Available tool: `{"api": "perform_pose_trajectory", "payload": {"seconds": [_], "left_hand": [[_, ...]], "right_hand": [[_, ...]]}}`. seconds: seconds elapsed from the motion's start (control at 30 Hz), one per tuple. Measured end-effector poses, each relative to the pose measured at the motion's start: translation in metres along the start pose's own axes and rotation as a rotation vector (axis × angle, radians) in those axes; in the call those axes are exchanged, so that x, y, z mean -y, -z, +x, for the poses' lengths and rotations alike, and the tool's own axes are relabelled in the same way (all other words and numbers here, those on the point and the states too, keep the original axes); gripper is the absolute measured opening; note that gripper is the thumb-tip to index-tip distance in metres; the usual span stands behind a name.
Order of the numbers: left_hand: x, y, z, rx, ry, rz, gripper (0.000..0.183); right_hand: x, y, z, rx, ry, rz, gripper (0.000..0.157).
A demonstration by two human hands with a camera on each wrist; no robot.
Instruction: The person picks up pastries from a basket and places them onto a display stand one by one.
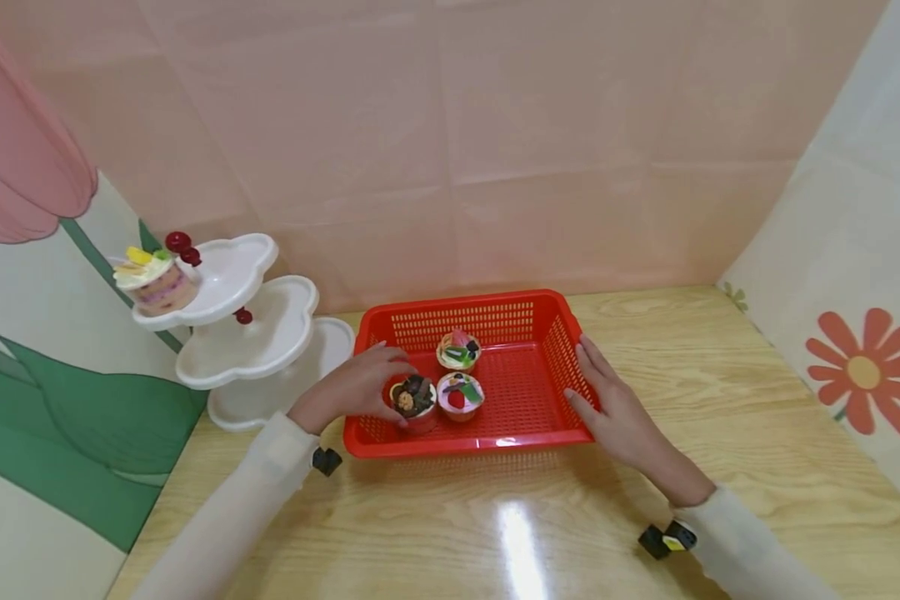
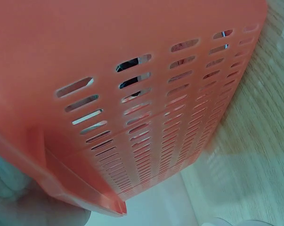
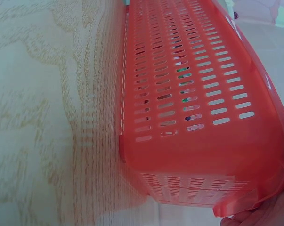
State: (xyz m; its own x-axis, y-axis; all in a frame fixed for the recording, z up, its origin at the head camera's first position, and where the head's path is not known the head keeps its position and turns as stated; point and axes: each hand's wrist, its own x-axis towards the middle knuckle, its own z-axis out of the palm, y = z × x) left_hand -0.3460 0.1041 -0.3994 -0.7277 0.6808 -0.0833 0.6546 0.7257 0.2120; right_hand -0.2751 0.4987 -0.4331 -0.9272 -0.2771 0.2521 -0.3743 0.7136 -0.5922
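Cupcake [image 1: 416, 400], dark-topped, is being held inside red basket [image 1: 513, 375] between thumb and fingers of left hand [image 1: 362, 382]; pink-topped cupcake [image 1: 461, 397] is standing just beside. Right hand [image 1: 621, 421] is resting on basket's right rim, fingers lying nearly straight.

Your left hand [image 1: 367, 382] hides part of the basket [image 1: 525, 439] and dark cupcake [image 1: 417, 398], the head view's bottom edge cuts your sleeves [image 1: 228, 500], and the right wrist view crops your right hand [image 3: 271, 209].

Pink wall [image 1: 540, 167], pale wooden table [image 1: 720, 400]
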Motion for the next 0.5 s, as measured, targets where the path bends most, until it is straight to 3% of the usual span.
{"api": "perform_pose_trajectory", "payload": {"seconds": [0.1, 0.33, 0.5], "left_hand": [[0.0002, -0.0001, 0.0015, 0.027, -0.005, 0.024, 0.077], [0.0005, -0.0002, 0.0014, 0.019, -0.051, 0.058, 0.075], [0.0017, -0.0024, 0.0041, 0.04, -0.033, 0.043, 0.076]], "right_hand": [[0.0004, 0.0008, 0.0003, 0.009, -0.008, 0.002, 0.072], [0.0, -0.0002, 0.0011, 0.009, -0.014, 0.004, 0.072], [0.0005, 0.0006, 0.0, 0.014, -0.025, 0.008, 0.072]]}}
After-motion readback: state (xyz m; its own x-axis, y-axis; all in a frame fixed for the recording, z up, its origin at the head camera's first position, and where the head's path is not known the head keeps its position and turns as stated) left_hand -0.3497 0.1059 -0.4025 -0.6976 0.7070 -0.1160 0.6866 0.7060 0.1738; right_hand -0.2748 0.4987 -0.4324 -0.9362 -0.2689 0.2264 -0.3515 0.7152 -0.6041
